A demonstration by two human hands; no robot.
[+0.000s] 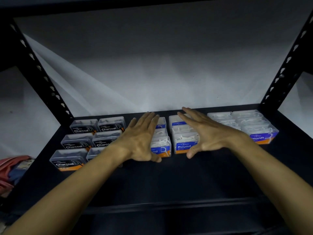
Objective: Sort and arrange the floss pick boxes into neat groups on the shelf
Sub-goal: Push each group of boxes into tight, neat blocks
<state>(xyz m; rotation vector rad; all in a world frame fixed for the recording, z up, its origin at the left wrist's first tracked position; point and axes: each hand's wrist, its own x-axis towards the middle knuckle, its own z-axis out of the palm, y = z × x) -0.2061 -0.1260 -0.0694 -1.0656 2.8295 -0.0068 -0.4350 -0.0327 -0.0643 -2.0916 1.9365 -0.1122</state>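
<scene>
Clear floss pick boxes stand in rows on the black shelf (pixel 169 180). Several black-label Charcoal boxes (pixel 71 160) form two columns at the left. Blue-label Round boxes (pixel 184 143) form two columns in the middle. Smooth boxes (pixel 259 131) sit at the right. My left hand (pixel 140 141) lies flat with straight fingers against the left side of the Round group, covering its left column. With fingers straight and thumb spread, my right hand (pixel 208 133) lies flat over the right side of the same group. Neither hand holds anything.
Black perforated uprights (pixel 42 73) (pixel 284 68) frame the shelf on both sides, with a white wall behind. Red and blue fabric (pixel 11 168) lies beyond the shelf's left edge. The front strip of the shelf is bare dark surface.
</scene>
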